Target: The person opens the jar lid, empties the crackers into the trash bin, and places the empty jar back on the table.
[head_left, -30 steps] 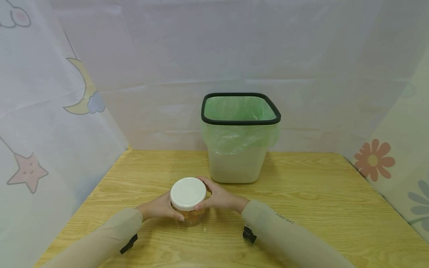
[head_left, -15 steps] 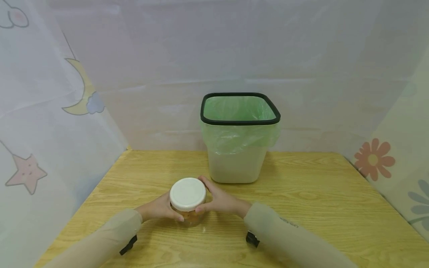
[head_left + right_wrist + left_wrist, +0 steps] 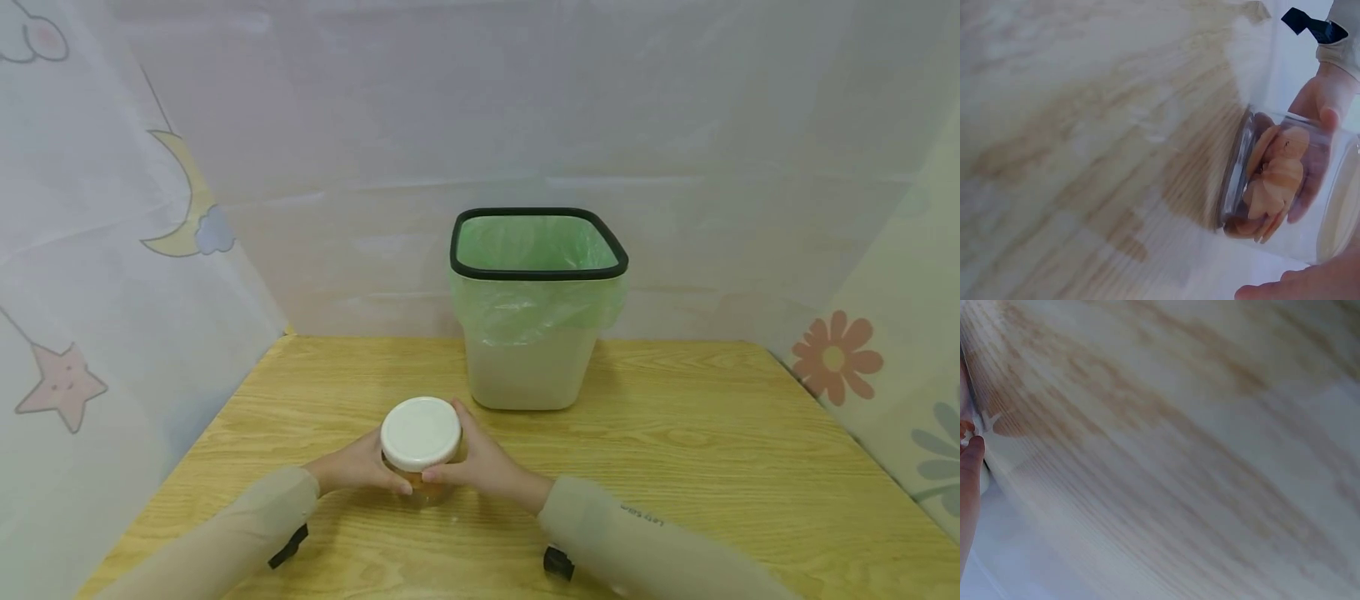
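Observation:
A clear jar (image 3: 1300,231) with a white lid (image 3: 421,433) stands upright on the wooden table, with orange-brown, flat rounded pieces (image 3: 1275,181) inside; their kind is unclear. From the left, my left hand (image 3: 360,467) grips the jar, its thumb low on the near side and its other fingers mostly hidden behind. My right hand (image 3: 487,471) is around the right side at lid height. Its thumb lies at the lid's near edge and a finger reaches the far edge. In the left wrist view only a strip of hand (image 3: 969,469) shows at the left edge.
Behind the jar and slightly right stands a white bin (image 3: 525,375) with a black rim (image 3: 540,274) and a green liner bag (image 3: 540,308). Printed cloth walls (image 3: 480,100) bound the wooden table (image 3: 690,433) at the back and sides.
My right hand has turned around the lid, its thumb shifting left along the near edge and its finger slightly right at the far edge. The left hand and jar stay in place.

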A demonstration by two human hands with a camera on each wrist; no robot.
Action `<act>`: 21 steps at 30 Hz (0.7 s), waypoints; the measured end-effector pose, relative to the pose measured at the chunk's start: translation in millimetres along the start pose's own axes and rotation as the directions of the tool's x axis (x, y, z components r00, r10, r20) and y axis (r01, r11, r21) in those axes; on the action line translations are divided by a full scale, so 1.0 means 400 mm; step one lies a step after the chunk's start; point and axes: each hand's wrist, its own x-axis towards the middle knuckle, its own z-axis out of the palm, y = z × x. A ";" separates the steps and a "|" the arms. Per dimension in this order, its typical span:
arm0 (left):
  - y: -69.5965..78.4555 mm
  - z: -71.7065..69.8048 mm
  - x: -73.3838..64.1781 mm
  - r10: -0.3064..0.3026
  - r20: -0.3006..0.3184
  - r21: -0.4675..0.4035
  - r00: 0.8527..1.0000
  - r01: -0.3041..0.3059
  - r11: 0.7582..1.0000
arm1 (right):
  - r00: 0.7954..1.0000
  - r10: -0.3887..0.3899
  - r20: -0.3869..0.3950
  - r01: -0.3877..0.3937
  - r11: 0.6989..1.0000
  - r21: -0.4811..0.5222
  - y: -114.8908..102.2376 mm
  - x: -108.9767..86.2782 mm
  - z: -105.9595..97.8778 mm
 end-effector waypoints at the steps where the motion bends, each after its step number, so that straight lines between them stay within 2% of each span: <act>1: 0.001 0.000 0.000 0.000 0.001 0.000 1.000 0.000 1.000 | 1.000 -0.005 -0.010 0.005 1.000 -0.002 0.001 0.000 0.003; 6: 0.005 0.001 -0.002 0.002 0.002 -0.014 1.000 -0.001 1.000 | 0.999 0.000 -0.034 0.000 1.000 -0.007 0.004 0.003 0.008; 15: 0.006 0.000 0.000 0.017 0.019 -0.030 1.000 -0.016 0.999 | 1.000 -0.028 -0.004 0.028 0.999 0.016 0.003 0.007 0.000; 21: 0.000 0.000 0.000 0.021 0.018 -0.024 1.000 -0.020 0.999 | 1.000 0.019 0.014 -0.019 1.000 0.006 -0.002 0.010 -0.005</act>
